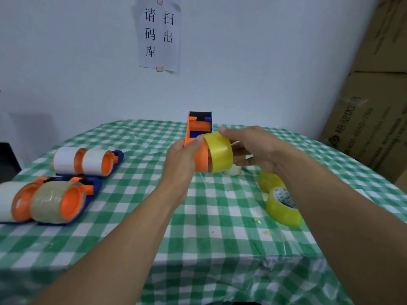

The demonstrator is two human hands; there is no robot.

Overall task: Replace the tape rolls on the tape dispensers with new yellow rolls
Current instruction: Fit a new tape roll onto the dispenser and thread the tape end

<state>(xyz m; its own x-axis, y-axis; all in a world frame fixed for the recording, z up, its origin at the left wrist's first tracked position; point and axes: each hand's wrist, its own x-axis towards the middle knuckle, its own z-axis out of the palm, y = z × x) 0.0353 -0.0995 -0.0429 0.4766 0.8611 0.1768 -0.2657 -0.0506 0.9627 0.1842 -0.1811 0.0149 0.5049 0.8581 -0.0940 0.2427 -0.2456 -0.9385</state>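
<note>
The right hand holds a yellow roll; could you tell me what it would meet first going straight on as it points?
Probably the orange dispenser in the left hand; the right hand's yellow roll seems against its hub.

Near tablecloth (220, 230) open; dispensers (107, 165) crowd left, yellow rolls (284, 214) right, wall (264, 73) behind.

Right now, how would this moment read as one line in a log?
left hand: holds dispenser | right hand: holds yellow roll at its orange hub | spare yellow rolls: on table
</note>
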